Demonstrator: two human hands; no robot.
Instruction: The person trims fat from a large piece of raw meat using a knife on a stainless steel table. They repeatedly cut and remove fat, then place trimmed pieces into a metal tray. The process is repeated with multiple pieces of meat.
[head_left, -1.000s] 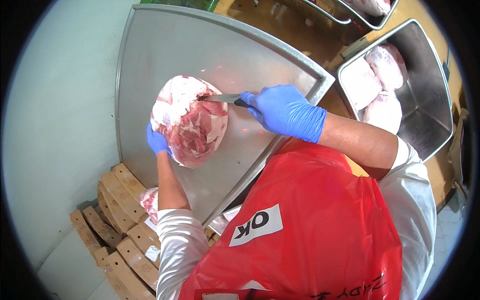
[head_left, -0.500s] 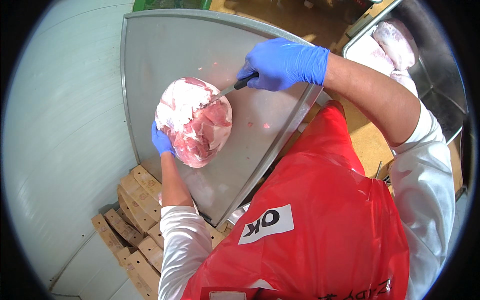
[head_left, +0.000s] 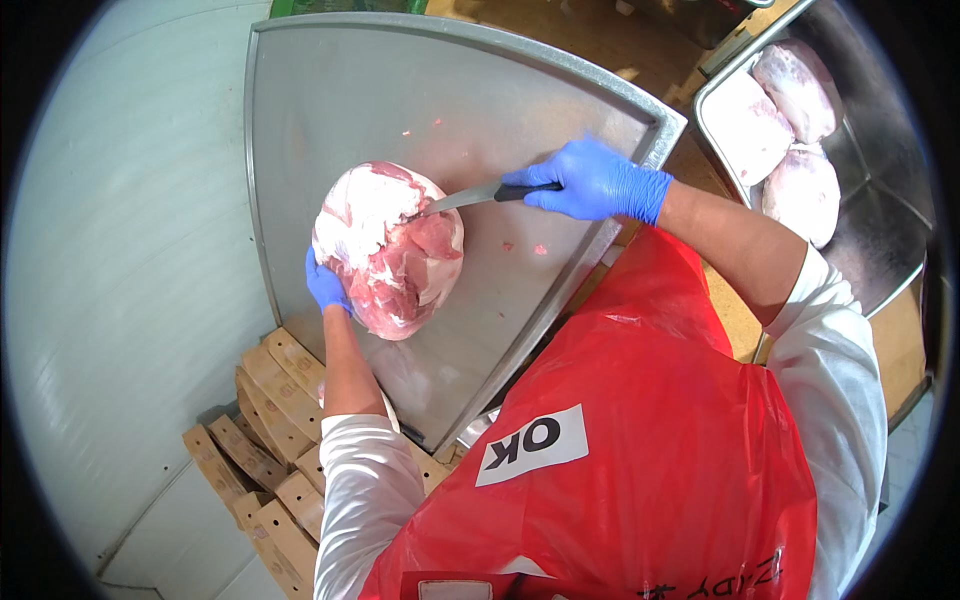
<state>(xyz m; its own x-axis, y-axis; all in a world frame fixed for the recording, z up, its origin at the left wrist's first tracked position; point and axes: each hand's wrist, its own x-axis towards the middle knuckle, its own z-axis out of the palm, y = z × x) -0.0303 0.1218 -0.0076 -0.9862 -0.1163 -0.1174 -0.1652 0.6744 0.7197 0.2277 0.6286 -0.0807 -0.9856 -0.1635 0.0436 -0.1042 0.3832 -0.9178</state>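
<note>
Knife [head_left: 473, 196] meets raw meat joint [head_left: 385, 250]

The right hand [head_left: 605, 182] has its blue-gloved fingers closed round the knife's black handle; the blade runs leftward from them, its tip at the joint's upper right side. The joint lies on the steel table [head_left: 340, 100], left of those fingers and just right of the left hand [head_left: 327, 284], whose fingers rest against its side; partly hidden, they may or may not grip, I cannot tell. Red meat scraps [head_left: 540, 249] lie below the right fingers. Right of these fingers, a steel tub [head_left: 882, 185] holds pale meat pieces [head_left: 800, 195].
</note>
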